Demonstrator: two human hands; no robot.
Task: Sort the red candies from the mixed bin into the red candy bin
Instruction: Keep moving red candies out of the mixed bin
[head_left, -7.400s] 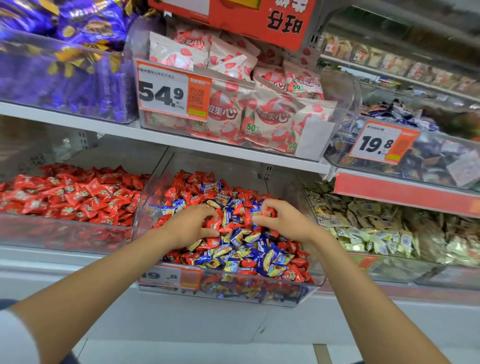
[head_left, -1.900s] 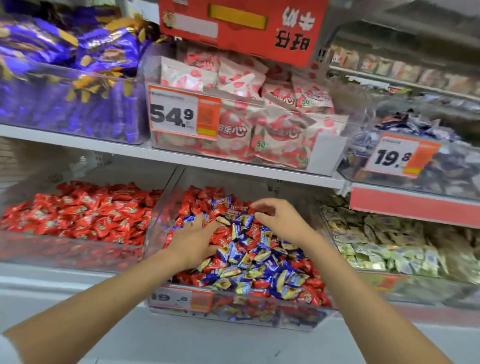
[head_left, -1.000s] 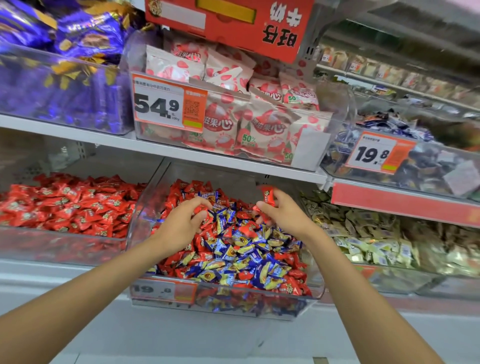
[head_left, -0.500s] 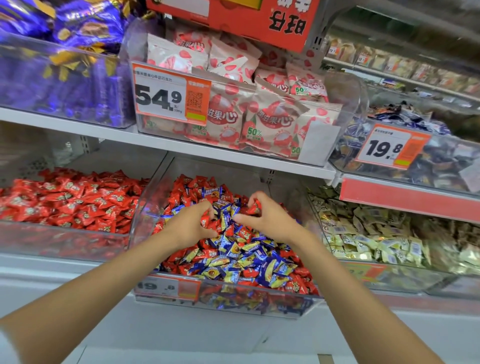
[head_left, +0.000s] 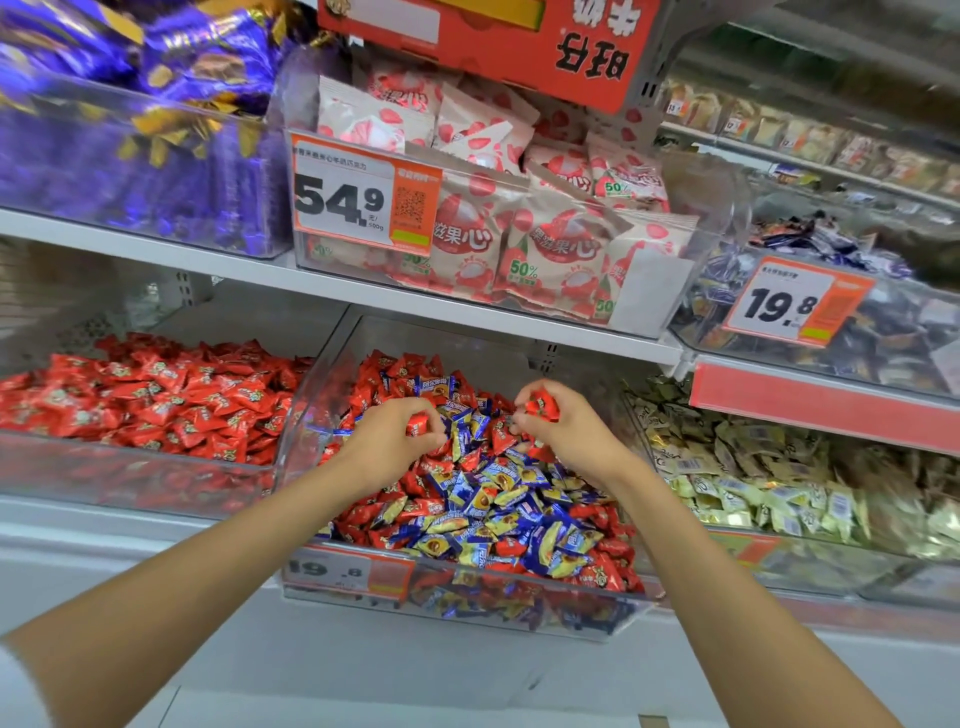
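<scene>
Left hand (head_left: 387, 441) is reaching in from the lower left of the frame and is pinching a red candy (head_left: 417, 423) between curled fingers and thumb, just above the heap. Right hand (head_left: 566, 434) is coming in from the lower right, with its fingers curled round a second red candy (head_left: 542, 405) and holding it slightly higher. Both hands are hovering over the mixed bin (head_left: 317, 384), a clear plastic bin at the centre of the frame that is holding red wrapped sweets jumbled with blue and yellow ones. A price label (head_left: 348, 571) is sitting on its front wall at the lower left.

Just beside it, at the left of the frame, the red candy bin (head_left: 130, 483) is lying on the same lower shelf, filled only with red wrappers. At the right, another clear bin (head_left: 779, 493) is holding pale gold sweets.

On the upper shelf (head_left: 156, 244), purple bags (head_left: 156, 114) are filling the upper left. White packets printed with strawberries (head_left: 545, 234) are standing in the upper centre behind an orange price tag (head_left: 343, 200) reading 54.9. A second orange tag (head_left: 784, 304) reading 19.8 is showing at the right.
</scene>
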